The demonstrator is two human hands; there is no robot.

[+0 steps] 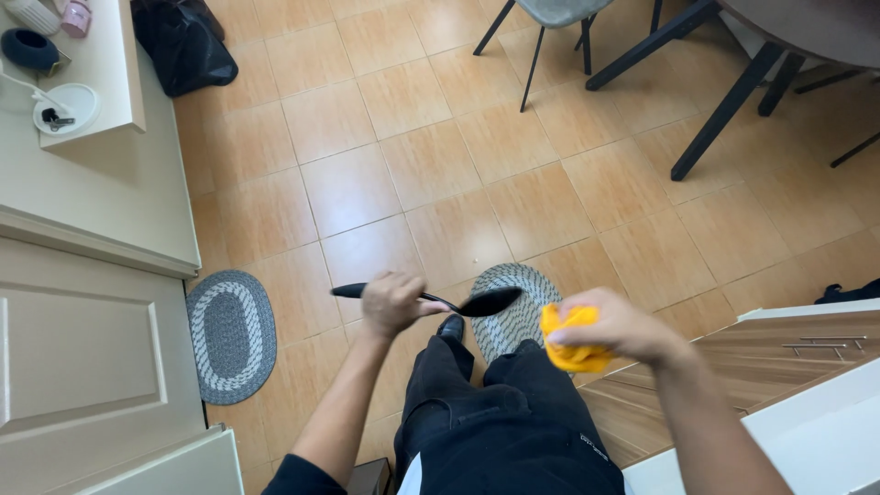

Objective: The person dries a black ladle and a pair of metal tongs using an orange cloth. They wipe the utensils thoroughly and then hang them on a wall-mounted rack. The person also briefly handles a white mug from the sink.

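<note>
Left hand [392, 303] grip closed round black spoon [486, 302] handle (bowl beyond grip, toward right hand); right hand [616, 328] grip bunching yellow cloth [568, 341].

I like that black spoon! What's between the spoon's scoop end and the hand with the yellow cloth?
Nothing held. In the head view only a small gap shows between the black spoon and the right hand gripping the yellow cloth, with the oval rug on the floor below.
</note>
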